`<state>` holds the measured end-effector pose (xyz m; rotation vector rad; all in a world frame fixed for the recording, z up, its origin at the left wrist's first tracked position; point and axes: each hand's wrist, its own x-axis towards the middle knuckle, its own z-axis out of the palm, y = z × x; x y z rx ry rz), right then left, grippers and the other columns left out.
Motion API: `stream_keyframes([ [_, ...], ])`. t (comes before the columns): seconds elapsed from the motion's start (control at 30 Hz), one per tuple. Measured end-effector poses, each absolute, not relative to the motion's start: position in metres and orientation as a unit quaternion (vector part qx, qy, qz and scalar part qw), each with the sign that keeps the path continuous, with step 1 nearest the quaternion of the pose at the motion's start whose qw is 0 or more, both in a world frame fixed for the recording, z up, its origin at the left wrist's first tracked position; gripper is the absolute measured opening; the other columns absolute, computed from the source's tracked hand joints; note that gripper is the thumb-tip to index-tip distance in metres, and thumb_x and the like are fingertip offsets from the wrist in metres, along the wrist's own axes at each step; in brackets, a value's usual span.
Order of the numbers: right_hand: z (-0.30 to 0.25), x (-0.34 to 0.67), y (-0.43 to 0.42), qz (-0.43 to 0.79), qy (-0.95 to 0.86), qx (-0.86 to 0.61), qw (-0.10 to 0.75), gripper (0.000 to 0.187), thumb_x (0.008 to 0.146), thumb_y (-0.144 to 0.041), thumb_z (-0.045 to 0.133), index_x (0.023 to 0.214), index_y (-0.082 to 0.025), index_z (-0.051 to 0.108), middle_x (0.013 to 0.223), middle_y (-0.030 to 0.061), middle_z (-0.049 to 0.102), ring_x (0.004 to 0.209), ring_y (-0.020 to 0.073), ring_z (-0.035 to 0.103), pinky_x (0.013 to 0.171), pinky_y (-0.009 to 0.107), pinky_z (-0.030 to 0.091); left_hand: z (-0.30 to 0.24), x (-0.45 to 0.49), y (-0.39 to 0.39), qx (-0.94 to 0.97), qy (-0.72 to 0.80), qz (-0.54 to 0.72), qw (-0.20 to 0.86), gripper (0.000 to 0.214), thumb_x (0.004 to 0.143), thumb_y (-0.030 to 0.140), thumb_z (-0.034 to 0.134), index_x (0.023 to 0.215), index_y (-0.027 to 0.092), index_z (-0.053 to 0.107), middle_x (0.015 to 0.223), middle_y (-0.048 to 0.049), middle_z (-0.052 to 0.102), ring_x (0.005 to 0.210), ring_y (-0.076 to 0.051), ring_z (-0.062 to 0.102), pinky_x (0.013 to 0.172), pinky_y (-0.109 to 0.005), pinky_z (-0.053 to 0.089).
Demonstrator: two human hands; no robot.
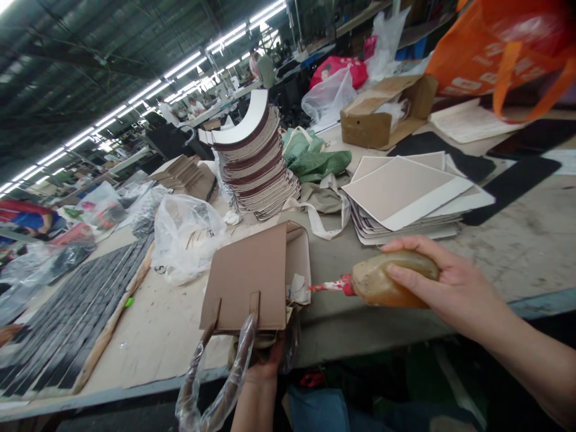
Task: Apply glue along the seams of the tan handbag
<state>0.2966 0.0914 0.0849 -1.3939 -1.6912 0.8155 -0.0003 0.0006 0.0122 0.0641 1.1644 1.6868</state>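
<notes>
At the near edge of a cluttered workbench (517, 246), a tan handbag (245, 279) is held upright from below by the left hand (265, 367), its fingers apparently curled under the base, though the grip is largely hidden. A soft glue bottle (387, 282) is clasped in the right hand (454, 285), fingers wrapped round it and the red nozzle (333, 287) set just beside the bag's open side. A light squeeze is judged best, with the bag steadied and the paper stuffing (297, 289) avoided.
</notes>
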Motion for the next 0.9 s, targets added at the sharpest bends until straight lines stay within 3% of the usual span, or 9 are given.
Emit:
stream_keyframes([
  [0.1, 0.085, 0.292, 0.088, 0.341, -0.668, -0.543, 0.379, 0.029, 0.078, -0.047, 0.059, 0.096, -0.025, 0.062, 0.09, 0.0004, 0.067, 0.075, 0.0206, 0.064, 0.067, 0.03, 0.051, 0.013, -0.001, 0.001, 0.005, 0.446, 0.72, 0.531, 0.006, 0.075, 0.031, 0.059, 0.073, 0.029, 0.065, 0.073, 0.0056, 0.071, 0.066, -0.016, 0.067, 0.049, -0.022, 0.052],
  [0.23, 0.086, 0.285, 0.085, 0.344, -0.672, -0.538, 0.376, 0.024, 0.078, -0.042, 0.059, 0.094, -0.024, 0.062, 0.089, -0.0003, 0.067, 0.076, 0.0194, 0.064, 0.066, 0.028, 0.051, 0.005, -0.008, -0.001, 0.029, 0.434, 0.713, 0.549, 0.008, 0.069, 0.035, 0.067, 0.075, 0.03, 0.067, 0.077, 0.0063, 0.073, 0.067, -0.015, 0.068, 0.053, -0.023, 0.053],
  [0.37, 0.085, 0.282, 0.085, 0.32, -0.693, -0.524, 0.378, 0.021, 0.077, -0.039, 0.059, 0.092, -0.025, 0.063, 0.093, 0.0, 0.067, 0.083, 0.0197, 0.064, 0.075, 0.03, 0.051, 0.001, -0.011, -0.002, 0.038, 0.42, 0.713, 0.561, 0.012, 0.064, 0.037, 0.072, 0.072, 0.028, 0.068, 0.074, 0.0036, 0.073, 0.068, -0.017, 0.067, 0.052, -0.023, 0.053],
  [0.43, 0.084, 0.283, 0.085, 0.311, -0.695, -0.523, 0.384, 0.02, 0.078, -0.038, 0.059, 0.093, -0.025, 0.063, 0.093, 0.0001, 0.067, 0.082, 0.0195, 0.064, 0.077, 0.031, 0.051, 0.003, -0.01, -0.002, 0.034, 0.416, 0.716, 0.56, 0.012, 0.063, 0.036, 0.072, 0.071, 0.028, 0.069, 0.074, 0.0016, 0.073, 0.066, -0.018, 0.067, 0.049, -0.024, 0.053],
  [0.63, 0.089, 0.287, 0.079, 0.335, -0.671, -0.523, 0.406, 0.021, 0.078, -0.041, 0.06, 0.094, -0.026, 0.061, 0.085, -0.0016, 0.067, 0.069, 0.0168, 0.063, 0.061, 0.026, 0.051, 0.009, -0.005, 0.0, 0.031, 0.412, 0.725, 0.551, 0.014, 0.063, 0.032, 0.072, 0.077, 0.029, 0.07, 0.079, 0.0028, 0.074, 0.068, -0.018, 0.068, 0.048, -0.023, 0.054],
  [0.9, 0.081, 0.272, 0.078, 0.362, -0.657, -0.521, 0.406, 0.022, 0.08, -0.039, 0.06, 0.098, -0.025, 0.061, 0.091, -0.0003, 0.066, 0.076, 0.0172, 0.064, 0.067, 0.026, 0.051, 0.013, 0.001, 0.004, -0.013, 0.437, 0.72, 0.538, 0.009, 0.068, 0.033, 0.064, 0.074, 0.026, 0.068, 0.073, 0.0005, 0.073, 0.062, -0.018, 0.066, 0.043, -0.022, 0.05],
])
